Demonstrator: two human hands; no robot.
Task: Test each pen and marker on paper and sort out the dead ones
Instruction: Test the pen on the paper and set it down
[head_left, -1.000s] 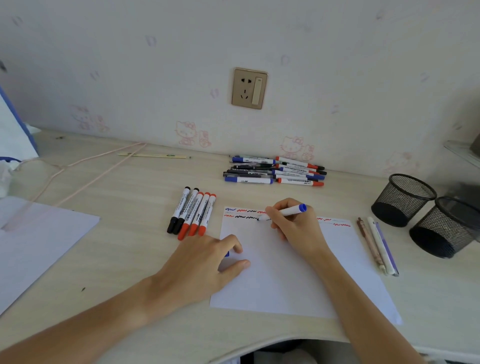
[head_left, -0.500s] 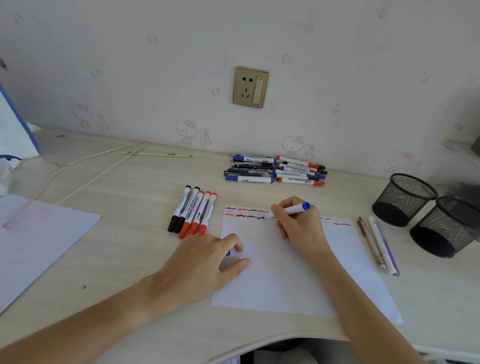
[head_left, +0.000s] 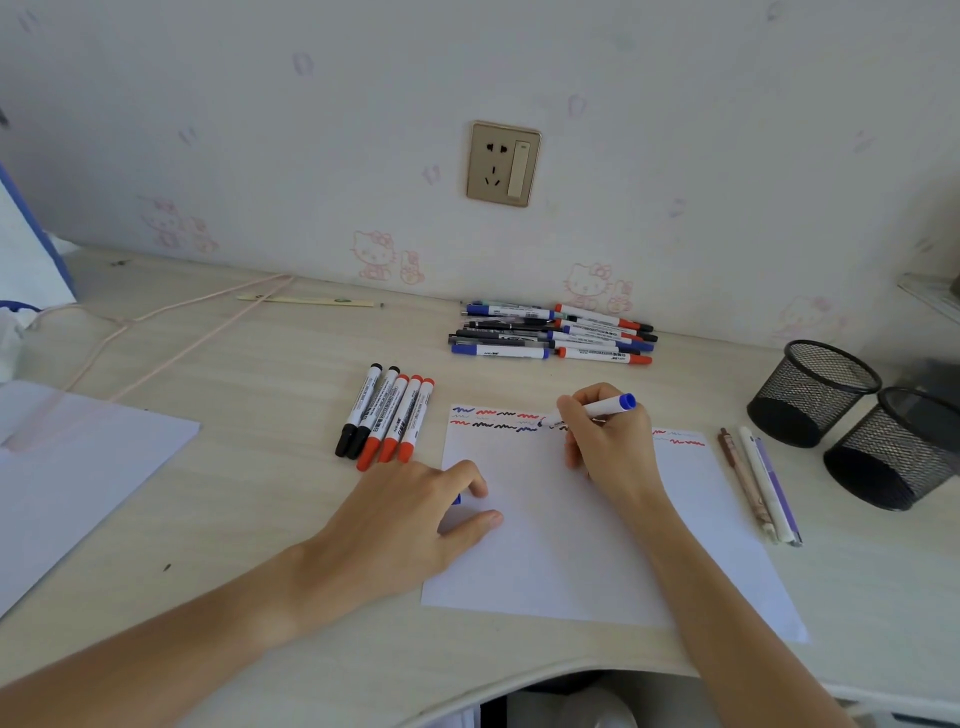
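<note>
a sheet of paper (head_left: 597, 545) lies on the worktop (head_left: 260, 467) in front of the person. left of its far corner lies a row of five markers (head_left: 387, 418), side by side. behind the sheet, near the wall, lies a pile of pens and markers (head_left: 550, 333). just right of the sheet lie three pens (head_left: 758, 483), and further right stand two mesh cups (head_left: 852, 421) side by side. another sheet (head_left: 67, 478) lies at far left.

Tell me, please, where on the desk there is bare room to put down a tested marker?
Bare desk lies between the left paper and the five-marker row, and between that row and the back pile. It is crowded on the right: three pens lie between the test sheet and the mesh cups.
</note>
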